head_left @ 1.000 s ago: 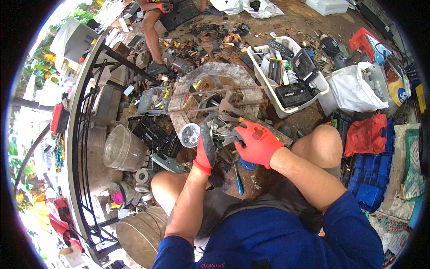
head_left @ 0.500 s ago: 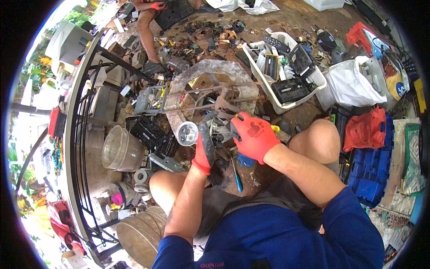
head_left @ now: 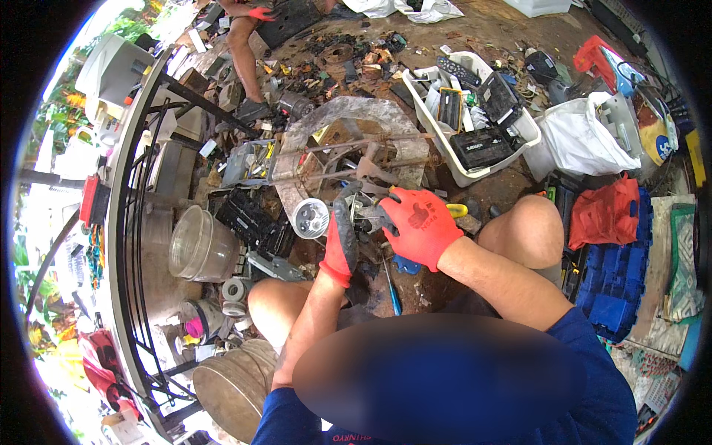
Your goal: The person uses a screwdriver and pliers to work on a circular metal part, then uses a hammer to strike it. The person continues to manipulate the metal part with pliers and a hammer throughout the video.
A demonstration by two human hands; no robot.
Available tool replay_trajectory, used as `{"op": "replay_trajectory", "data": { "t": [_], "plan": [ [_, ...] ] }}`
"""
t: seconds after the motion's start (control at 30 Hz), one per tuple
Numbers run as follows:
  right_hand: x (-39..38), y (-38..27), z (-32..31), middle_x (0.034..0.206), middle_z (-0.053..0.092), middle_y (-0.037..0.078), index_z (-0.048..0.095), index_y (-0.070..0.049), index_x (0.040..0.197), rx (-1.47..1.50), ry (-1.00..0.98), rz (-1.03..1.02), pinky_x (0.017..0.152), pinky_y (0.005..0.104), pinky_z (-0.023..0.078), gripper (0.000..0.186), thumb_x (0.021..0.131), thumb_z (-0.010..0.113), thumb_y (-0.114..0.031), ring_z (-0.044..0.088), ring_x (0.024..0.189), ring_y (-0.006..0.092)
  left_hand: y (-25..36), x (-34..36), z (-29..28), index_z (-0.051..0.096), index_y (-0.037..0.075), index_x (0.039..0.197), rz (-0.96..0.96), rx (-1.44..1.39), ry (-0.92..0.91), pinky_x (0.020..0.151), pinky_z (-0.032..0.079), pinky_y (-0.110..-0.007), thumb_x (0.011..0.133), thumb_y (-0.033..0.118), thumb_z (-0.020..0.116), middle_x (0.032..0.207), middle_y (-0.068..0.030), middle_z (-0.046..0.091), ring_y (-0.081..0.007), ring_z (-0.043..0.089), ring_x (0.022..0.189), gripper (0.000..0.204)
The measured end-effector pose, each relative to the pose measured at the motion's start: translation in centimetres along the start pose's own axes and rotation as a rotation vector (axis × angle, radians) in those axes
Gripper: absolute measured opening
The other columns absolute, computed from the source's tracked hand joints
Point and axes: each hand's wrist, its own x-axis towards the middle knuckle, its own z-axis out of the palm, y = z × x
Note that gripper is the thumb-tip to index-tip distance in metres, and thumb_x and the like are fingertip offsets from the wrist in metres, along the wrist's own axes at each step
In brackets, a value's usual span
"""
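My left hand (head_left: 342, 241), in a red glove with a dark palm, is closed around a lamp with a round white head (head_left: 311, 219) that has several round lenses or openings. Greyish metal parts (head_left: 363, 213) show between my two hands. My right hand (head_left: 423, 226), gloved in red, has its fingers bent and pressed against these parts from the right. What its fingertips grip is hidden. Below the hands lies a screwdriver with a blue handle (head_left: 394, 295), beside a blue object (head_left: 407, 265). A yellow handle (head_left: 456, 210) shows just past my right hand.
Ahead stands a worn octagonal ring (head_left: 300, 141) with metal rods and a hammer-like tool (head_left: 371, 167) across it. A white bin (head_left: 475, 175) of electronics is at right, a clear bucket (head_left: 199, 245) at left, blue crates (head_left: 610, 278) far right. Another person's leg (head_left: 243, 55) shows beyond scattered scrap.
The lamp and both hands have shifted very slightly. My right hand has turned a little, its fingers still at the metal parts. The things around look unchanged.
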Motion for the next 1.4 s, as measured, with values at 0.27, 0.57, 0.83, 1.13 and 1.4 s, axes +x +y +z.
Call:
{"op": "replay_trajectory", "data": {
  "t": [0.27, 0.57, 0.83, 1.13, 1.4],
  "plan": [
    [0.5, -0.8, -0.9, 0.112, 0.064, 0.020, 0.063, -0.005, 0.111, 0.039, -0.171, 0.069, 0.087, 0.0468, 0.052, 0.035, 0.082, 0.071, -0.023, 0.064, 0.102, 0.0378, 0.3, 0.1, 0.7, 0.043, 0.006, 0.145, -0.051, -0.204, -0.026, 0.100, 0.051, -0.038, 0.109, 0.051, 0.029, 0.133, -0.0116, 0.060, -0.0216, 0.061, 0.117, 0.060],
    [-0.1, 0.1, 0.8, 0.107, 0.064, 0.015, 0.065, -0.008, 0.105, 0.041, 0.019, -0.007, 0.086, 0.0476, 0.053, 0.027, 0.082, 0.070, -0.022, 0.064, 0.101, 0.0362, -0.9, 0.2, 0.5, 0.045, 0.006, 0.145, -0.033, -0.158, -0.036, 0.101, 0.051, -0.038, 0.109, 0.051, 0.028, 0.131, -0.0108, 0.062, -0.0210, 0.062, 0.116, 0.060],
    [0.4, -0.4, -0.5, 0.116, 0.063, 0.017, 0.064, -0.007, 0.115, 0.243, -0.067, 0.144, 0.089, 0.0481, 0.053, 0.034, 0.083, 0.068, -0.019, 0.063, 0.106, 0.0373, 1.8, 0.0, 1.9, 0.044, 0.006, 0.145, -0.057, -0.380, -0.092, 0.097, 0.053, -0.038, 0.109, 0.053, 0.023, 0.127, -0.0110, 0.064, -0.0214, 0.063, 0.114, 0.062],
    [1.1, -0.4, 1.4, 0.102, 0.070, 0.020, 0.069, -0.005, 0.112, 0.745, -0.128, 0.277, 0.087, 0.0408, 0.053, 0.031, 0.085, 0.071, -0.021, 0.068, 0.097, 0.0387, 0.9, 0.2, 0.9, 0.042, 0.005, 0.145, 0.060, -0.124, -0.122, 0.091, 0.054, -0.035, 0.107, 0.055, 0.029, 0.123, -0.0106, 0.063, -0.0196, 0.063, 0.108, 0.065],
    [0.8, 0.1, 3.9, 0.100, 0.073, 0.006, 0.071, 0.002, 0.110, 1.305, -0.103, 0.494, 0.084, 0.0290, 0.052, 0.024, 0.087, 0.068, -0.001, 0.067, 0.091, 0.0141, -1.4, -0.4, 0.2, 0.036, 0.002, 0.150, 0.318, 0.432, 0.194, 0.116, 0.033, -0.042, 0.108, 0.029, 0.041, 0.145, -0.0232, 0.046, -0.0349, 0.043, 0.137, 0.050]
  ]
}}
